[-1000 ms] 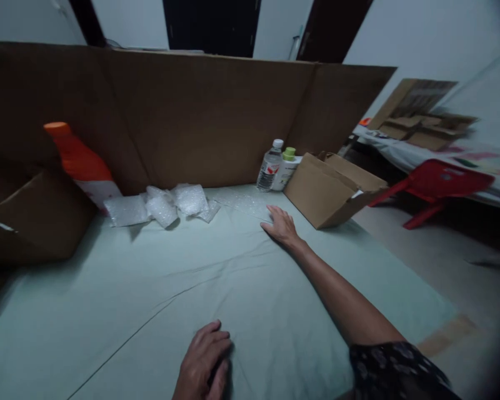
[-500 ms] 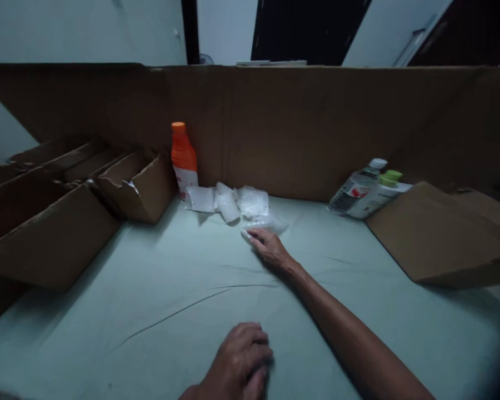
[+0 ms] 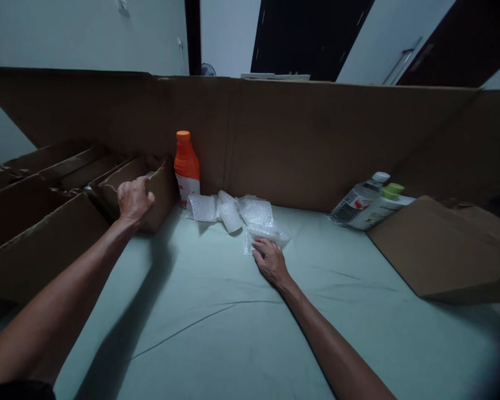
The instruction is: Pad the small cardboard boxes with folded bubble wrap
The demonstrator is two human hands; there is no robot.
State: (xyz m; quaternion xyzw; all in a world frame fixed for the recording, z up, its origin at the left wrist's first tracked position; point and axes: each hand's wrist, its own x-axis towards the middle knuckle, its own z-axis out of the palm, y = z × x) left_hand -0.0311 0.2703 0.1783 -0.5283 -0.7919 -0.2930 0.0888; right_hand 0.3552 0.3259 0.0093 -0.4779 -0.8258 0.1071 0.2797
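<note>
My left hand (image 3: 134, 200) is at the front wall of a small cardboard box (image 3: 160, 203) on the left. Its fingers curl over the rim; the fingertips are hidden, and I cannot make out what they hold. At mid-table my right hand (image 3: 270, 262) lies low over a piece of bubble wrap (image 3: 270, 233), fingers bent onto its near edge, thumb below them. Behind that piece are more bubble wrap bits: a folded one (image 3: 256, 212), a rolled one (image 3: 230, 214) and a flat one (image 3: 203, 208).
An orange bottle (image 3: 187, 166) stands beside the small box. Larger open cardboard boxes (image 3: 45, 233) line the left. A clear bottle (image 3: 360, 197) and a green-capped container (image 3: 389, 194) lean by a tilted box (image 3: 433, 250). A cardboard wall (image 3: 308, 139) closes the back.
My left hand has gone from the near middle of the table up and left to the small box. My right hand remains at the bubble wrap, where a flap now shows left of the fingers.
</note>
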